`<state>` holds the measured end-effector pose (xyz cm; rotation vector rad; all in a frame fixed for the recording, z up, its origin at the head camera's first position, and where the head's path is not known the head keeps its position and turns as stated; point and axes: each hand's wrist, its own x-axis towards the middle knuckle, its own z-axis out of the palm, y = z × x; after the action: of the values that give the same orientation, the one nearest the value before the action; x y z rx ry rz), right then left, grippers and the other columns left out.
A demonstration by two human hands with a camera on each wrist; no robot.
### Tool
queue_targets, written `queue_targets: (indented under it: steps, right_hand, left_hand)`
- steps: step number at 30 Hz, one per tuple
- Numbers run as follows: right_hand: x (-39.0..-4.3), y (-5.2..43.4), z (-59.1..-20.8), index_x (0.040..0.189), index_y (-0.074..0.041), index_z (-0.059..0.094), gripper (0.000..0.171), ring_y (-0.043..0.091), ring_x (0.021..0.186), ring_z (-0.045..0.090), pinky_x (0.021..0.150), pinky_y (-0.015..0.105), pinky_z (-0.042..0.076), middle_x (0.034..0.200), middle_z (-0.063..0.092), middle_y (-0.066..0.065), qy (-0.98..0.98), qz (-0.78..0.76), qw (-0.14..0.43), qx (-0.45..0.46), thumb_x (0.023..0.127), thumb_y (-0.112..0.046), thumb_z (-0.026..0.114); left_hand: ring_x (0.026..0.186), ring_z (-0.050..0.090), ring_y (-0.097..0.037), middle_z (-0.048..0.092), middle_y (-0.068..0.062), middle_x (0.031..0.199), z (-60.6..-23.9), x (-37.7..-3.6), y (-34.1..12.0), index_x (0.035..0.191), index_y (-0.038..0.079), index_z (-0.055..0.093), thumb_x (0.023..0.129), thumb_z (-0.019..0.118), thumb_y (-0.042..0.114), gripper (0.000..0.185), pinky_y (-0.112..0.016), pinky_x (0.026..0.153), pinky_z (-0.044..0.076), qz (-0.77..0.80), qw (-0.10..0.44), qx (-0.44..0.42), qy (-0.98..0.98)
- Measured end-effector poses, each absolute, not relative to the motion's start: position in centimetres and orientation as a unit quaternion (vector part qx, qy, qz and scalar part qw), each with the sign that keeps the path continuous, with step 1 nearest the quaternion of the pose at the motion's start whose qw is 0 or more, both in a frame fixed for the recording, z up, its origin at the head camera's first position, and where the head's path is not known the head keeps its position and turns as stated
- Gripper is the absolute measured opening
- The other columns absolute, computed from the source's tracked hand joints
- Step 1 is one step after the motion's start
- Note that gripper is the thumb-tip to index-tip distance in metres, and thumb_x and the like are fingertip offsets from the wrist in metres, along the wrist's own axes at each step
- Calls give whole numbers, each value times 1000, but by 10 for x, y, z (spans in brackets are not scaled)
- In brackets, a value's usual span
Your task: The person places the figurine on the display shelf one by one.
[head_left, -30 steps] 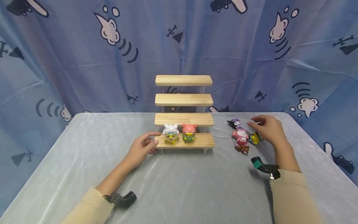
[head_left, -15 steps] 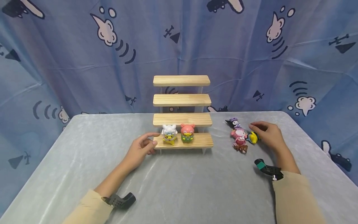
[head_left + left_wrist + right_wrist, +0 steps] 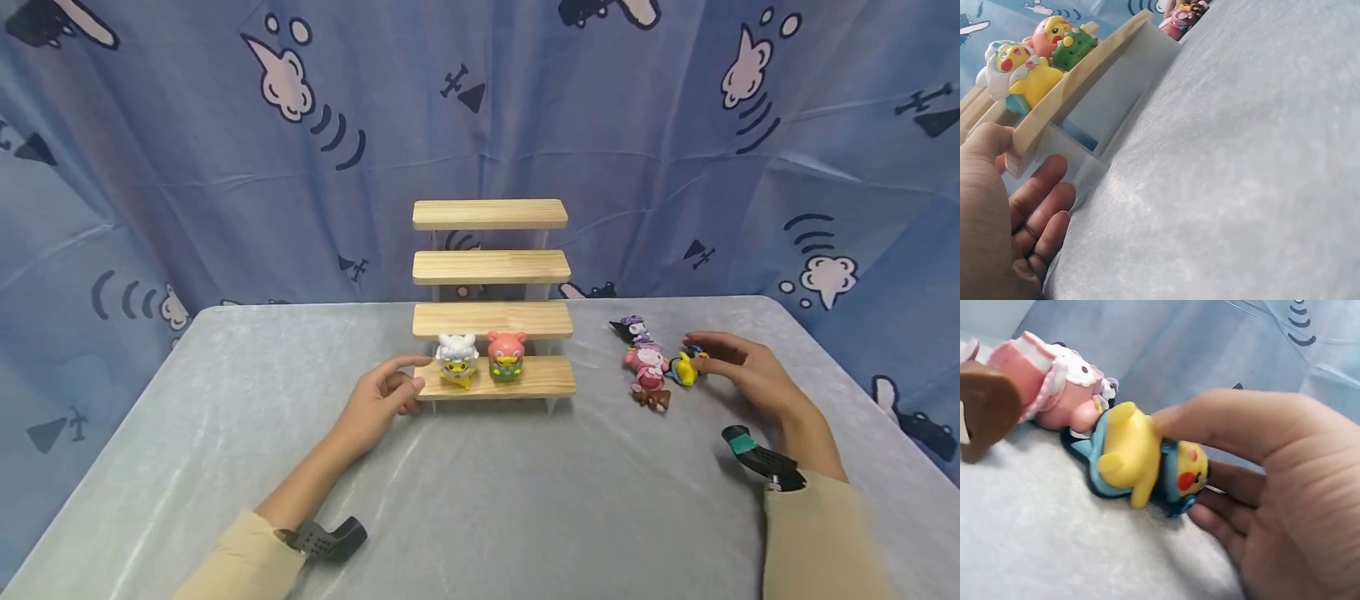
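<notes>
Yellow figure [image 3: 1141, 456] against right hand [image 3: 742, 371]

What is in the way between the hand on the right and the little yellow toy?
Nothing visible. The right hand already pinches the yellow toy, thumb and fingers touching it. The pink toy lies beside it, farther from the hand.

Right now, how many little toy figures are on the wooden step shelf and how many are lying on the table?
On the wooden step shelf: 2, the white-hooded figure and the pink-hooded figure.
On the table: 4, the purple-black figure, pink figure, brown figure and yellow figure, which the right hand touches.
Total: 6.
</notes>
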<state>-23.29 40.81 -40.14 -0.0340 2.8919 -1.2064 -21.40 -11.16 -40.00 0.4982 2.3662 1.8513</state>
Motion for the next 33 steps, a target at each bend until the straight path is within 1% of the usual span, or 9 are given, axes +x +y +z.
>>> queue_targets:
  steps: [3, 6, 9, 16, 20, 24, 28, 31, 33]
  right_hand:
    - [-232, 413, -401, 142, -13, 44, 58, -18, 108, 40, 93, 18, 38, 130, 51, -19, 916, -396, 40, -45, 92, -36, 63]
    - [-231, 415, -402, 143, -12, 43, 58, -19, 112, 38, 83, 3, 35, 135, 49, -16, 907, -411, 60, -72, 92, -30, 63]
    - [-230, 416, -404, 143, -12, 43, 55, -17, 113, 40, 82, 3, 35, 137, 50, -12, 901, -423, 58, -73, 94, -29, 61]
    - [-231, 419, -412, 139, -9, 47, 53, -14, 105, 50, 80, 4, 36, 120, 55, -25, 898, -436, 6, -50, 93, -29, 63]
    - [-235, 416, -412, 137, -8, 49, 54, -13, 100, 53, 79, 4, 39, 115, 56, -26, 900, -434, -35, -29, 90, -29, 66]
    - [-238, 409, -407, 135, -9, 51, 57, -11, 102, 50, 79, 4, 40, 119, 58, -16, 902, -426, -74, 0, 87, -33, 70]
    - [-240, 402, -401, 136, -12, 52, 63, -10, 104, 46, 79, 4, 40, 128, 54, -8, 904, -419, -83, 32, 83, -38, 74]
    - [-242, 398, -399, 139, -18, 49, 69, 1, 115, 50, 81, 5, 43, 136, 50, -2, 903, -420, -79, 48, 79, -39, 77]
    - [-244, 395, -399, 143, -26, 43, 77, 16, 125, 49, 94, 17, 45, 143, 46, 4, 896, -434, -75, 59, 77, -40, 78]
  left_hand:
    - [71, 63, -30, 66, -28, 87, -398, -212, -112, 126, 8, 59, 96, 56, 14, 30, -32, 67, 53, 604, 46, 163, 779]
    - [71, 63, -29, 66, -28, 87, -398, -211, -112, 125, 7, 59, 96, 56, 13, 30, -32, 67, 53, 599, 46, 163, 783]
    - [71, 63, -28, 66, -28, 87, -400, -212, -111, 125, 6, 58, 96, 56, 14, 30, -33, 67, 53, 600, 45, 170, 780]
    - [70, 63, -24, 68, -21, 87, -424, -226, -114, 127, 14, 58, 96, 57, 19, 31, -31, 66, 53, 602, 42, 167, 780]
    - [69, 64, -23, 68, -20, 86, -426, -227, -115, 127, 16, 58, 96, 58, 21, 31, -30, 66, 53, 599, 40, 165, 783]
    - [70, 64, -26, 67, -24, 86, -419, -224, -113, 127, 12, 58, 96, 57, 17, 31, -31, 65, 53, 598, 40, 164, 784]
    - [70, 63, -29, 66, -28, 86, -404, -215, -111, 126, 7, 58, 96, 56, 14, 31, -32, 66, 53, 592, 39, 165, 788]
    - [70, 63, -27, 66, -27, 86, -401, -214, -111, 126, 8, 58, 96, 56, 15, 30, -31, 66, 53, 592, 39, 167, 787]
    - [69, 63, -26, 66, -26, 86, -408, -219, -112, 127, 10, 58, 96, 57, 16, 31, -31, 66, 53, 596, 39, 168, 784]
